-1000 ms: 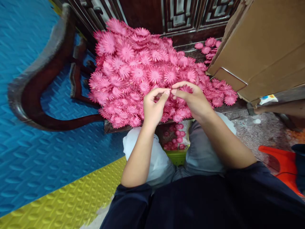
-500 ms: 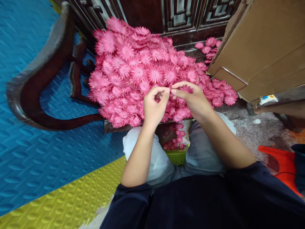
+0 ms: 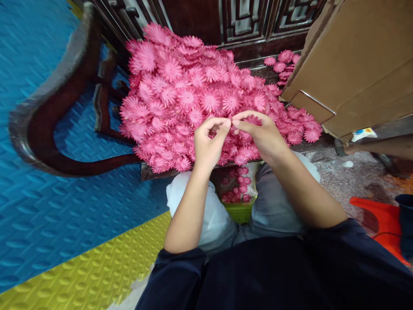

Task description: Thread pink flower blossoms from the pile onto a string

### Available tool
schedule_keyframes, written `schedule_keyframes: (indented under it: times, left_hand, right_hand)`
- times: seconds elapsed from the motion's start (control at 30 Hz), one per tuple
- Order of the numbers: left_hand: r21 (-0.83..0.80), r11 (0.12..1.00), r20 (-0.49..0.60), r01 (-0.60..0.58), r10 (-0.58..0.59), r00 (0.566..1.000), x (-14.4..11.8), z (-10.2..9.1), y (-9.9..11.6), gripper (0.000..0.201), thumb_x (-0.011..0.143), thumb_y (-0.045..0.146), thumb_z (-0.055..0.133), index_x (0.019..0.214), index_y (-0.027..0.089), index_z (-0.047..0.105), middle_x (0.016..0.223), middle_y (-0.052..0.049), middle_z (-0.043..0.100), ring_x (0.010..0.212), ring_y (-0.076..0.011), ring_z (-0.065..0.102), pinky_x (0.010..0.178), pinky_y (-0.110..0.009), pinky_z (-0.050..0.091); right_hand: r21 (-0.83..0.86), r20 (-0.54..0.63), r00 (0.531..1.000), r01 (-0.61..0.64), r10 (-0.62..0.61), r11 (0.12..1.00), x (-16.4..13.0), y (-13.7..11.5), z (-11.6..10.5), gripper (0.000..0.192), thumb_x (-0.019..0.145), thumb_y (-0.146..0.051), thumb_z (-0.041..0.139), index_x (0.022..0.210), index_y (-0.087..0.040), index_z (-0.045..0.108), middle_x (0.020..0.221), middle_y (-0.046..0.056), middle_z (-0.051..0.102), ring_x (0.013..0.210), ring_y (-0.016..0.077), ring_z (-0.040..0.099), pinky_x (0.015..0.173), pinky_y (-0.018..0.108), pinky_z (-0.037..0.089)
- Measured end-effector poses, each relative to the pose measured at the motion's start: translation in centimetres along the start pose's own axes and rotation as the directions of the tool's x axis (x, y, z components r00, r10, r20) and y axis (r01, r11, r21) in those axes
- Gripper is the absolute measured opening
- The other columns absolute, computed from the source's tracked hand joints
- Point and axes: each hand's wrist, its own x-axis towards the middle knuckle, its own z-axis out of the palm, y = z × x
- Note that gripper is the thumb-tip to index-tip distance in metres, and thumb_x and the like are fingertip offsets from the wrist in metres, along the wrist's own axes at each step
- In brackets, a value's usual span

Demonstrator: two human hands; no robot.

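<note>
A home used for piecework: carved wooden furniture (image 3: pixel 245 21), foam floor mats (image 3: pixel 48 224), heaped pink paper flowers (image 3: pixel 193 94).

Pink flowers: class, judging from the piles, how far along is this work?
Looks done: a small batch of pink flowers lies in the bin between the knees. In hand: the left hand and right hand pinch one flower between fingertips. Left: the big heap on the wooden seat, far larger than the batch below.

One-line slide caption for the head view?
Both hands, left and right, pinch a pink flower above the flower pile.
</note>
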Motion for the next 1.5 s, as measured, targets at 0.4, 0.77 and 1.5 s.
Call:
schedule_keyframes:
  times: [0.4, 0.77, 1.5]
  left_hand:
    - [0.180, 0.975, -0.060, -0.132, 0.145, 0.988, -0.2, 0.1, 0.9, 0.011, 0.073, 0.012, 0.061, 0.066, 0.020, 0.057, 0.065, 0.003, 0.055, 0.061, -0.0096, 0.049, 0.063, -0.024, 0.041]
    - [0.104, 0.990, -0.095, -0.091, 0.101, 0.990, -0.1, 0.1, 0.9, 0.010, 0.066, 0.009, 0.062, 0.062, 0.018, 0.059, 0.060, 0.004, 0.053, 0.056, -0.0069, 0.046, 0.056, -0.021, 0.039]
    - [-0.293, 0.947, 0.075, 0.129, -0.112, 0.991, 0.5, -0.9, -0.1, 0.012, 0.066, 0.025, 0.075, 0.065, 0.018, 0.065, 0.060, 0.004, 0.055, 0.056, -0.0068, 0.047, 0.056, -0.022, 0.038]
  right_hand:
    - [-0.012, -0.021, 1.000, 0.008, -0.009, 1.000, -0.1, -0.1, 0.1, 0.006, 0.066, -0.021, 0.070, 0.070, -0.020, 0.067, 0.075, -0.001, 0.067, 0.075, 0.0118, 0.059, 0.082, 0.031, 0.048]
    - [-0.041, -0.002, 1.000, 0.005, -0.005, 0.999, -0.1, 0.0, 0.3, 0.007, 0.065, -0.019, 0.070, 0.072, -0.019, 0.068, 0.079, 0.000, 0.070, 0.085, 0.0143, 0.063, 0.091, 0.034, 0.046]
    - [0.141, 0.152, 0.982, -0.131, 0.109, 0.981, 0.0, 0.3, -0.3, 0.018, 0.062, -0.033, 0.077, 0.074, -0.021, 0.072, 0.074, -0.002, 0.068, 0.069, 0.0095, 0.057, 0.070, 0.026, 0.047]
